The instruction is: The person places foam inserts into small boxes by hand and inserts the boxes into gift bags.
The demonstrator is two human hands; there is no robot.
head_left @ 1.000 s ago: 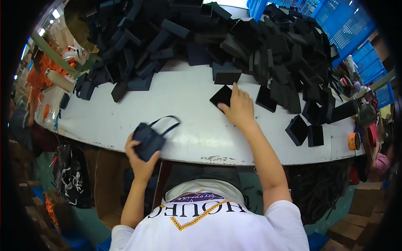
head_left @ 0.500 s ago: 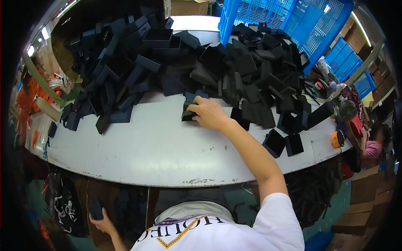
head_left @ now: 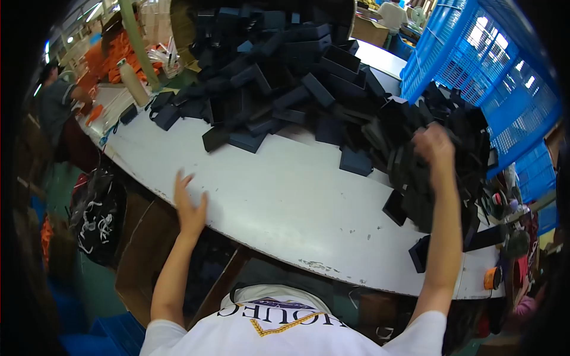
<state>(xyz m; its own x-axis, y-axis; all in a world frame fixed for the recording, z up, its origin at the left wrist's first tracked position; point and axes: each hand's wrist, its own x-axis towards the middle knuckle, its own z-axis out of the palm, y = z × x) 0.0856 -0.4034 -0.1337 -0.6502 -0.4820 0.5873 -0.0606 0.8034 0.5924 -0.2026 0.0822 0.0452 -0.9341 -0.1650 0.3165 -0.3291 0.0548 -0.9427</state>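
My left hand [head_left: 191,207] hovers over the front edge of the white table with its fingers spread and nothing in them. Farther right, my right hand [head_left: 434,145] is over a heap of black box pieces [head_left: 409,178]; motion smears its fingers, so their grip cannot be made out. A dark blue box [head_left: 356,161] lies at the near side of the heap, left of that hand. Open dark boxes and lids form a large pile [head_left: 285,77] across the back of the table. One open black box [head_left: 419,254] stands near my right forearm.
A blue plastic crate [head_left: 451,53] leans at the back right. An orange roll [head_left: 492,278] sits on the right table edge [head_left: 475,291]. A cardboard box [head_left: 139,252] stands below the front edge. At far left a person [head_left: 56,110] works beside orange material [head_left: 119,56].
My left hand has come up from below the table edge, and the dark box it held is gone from it. My right hand has moved right, from the dark pieces at mid-table to the black heap. The view has turned left.
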